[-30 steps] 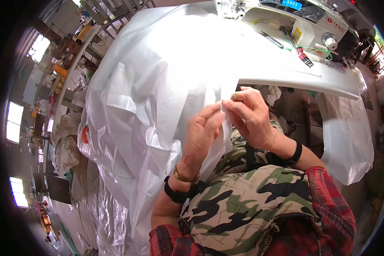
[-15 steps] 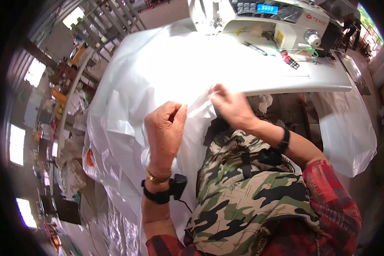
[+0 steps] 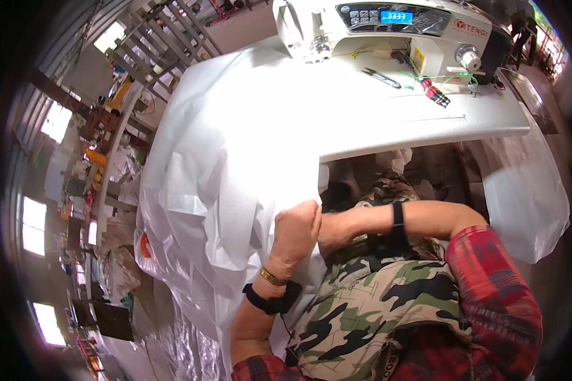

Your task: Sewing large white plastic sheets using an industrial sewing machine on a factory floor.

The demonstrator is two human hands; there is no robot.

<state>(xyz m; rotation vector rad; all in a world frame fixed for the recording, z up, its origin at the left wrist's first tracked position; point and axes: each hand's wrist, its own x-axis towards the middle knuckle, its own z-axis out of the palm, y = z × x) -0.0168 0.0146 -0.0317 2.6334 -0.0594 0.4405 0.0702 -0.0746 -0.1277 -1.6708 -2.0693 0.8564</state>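
Observation:
A large white plastic sheet (image 3: 200, 165) covers the left of the table and hangs down in folds toward my lap. My left hand (image 3: 297, 232) is closed in a fist at the sheet's right edge, pinching it. My right hand (image 3: 334, 231) meets it from the right, the two hands touching just above my lap. Its fingers are hidden behind the left hand, so I cannot see their grip. Camouflage cloth (image 3: 368, 298) covers my lap below both hands.
A white sewing machine (image 3: 388, 28) stands at the table's back. Tweezers (image 3: 382, 78) and a red-black tool (image 3: 435, 93) lie on the table (image 3: 426, 124) beside a green thread. Clear plastic (image 3: 524, 190) hangs at the right. Metal racks (image 3: 165, 41) stand back left.
Both hands have moved down and come together near my lap. The left went right and down; the right went down from the table edge. The sheet's edge is drawn down with them.

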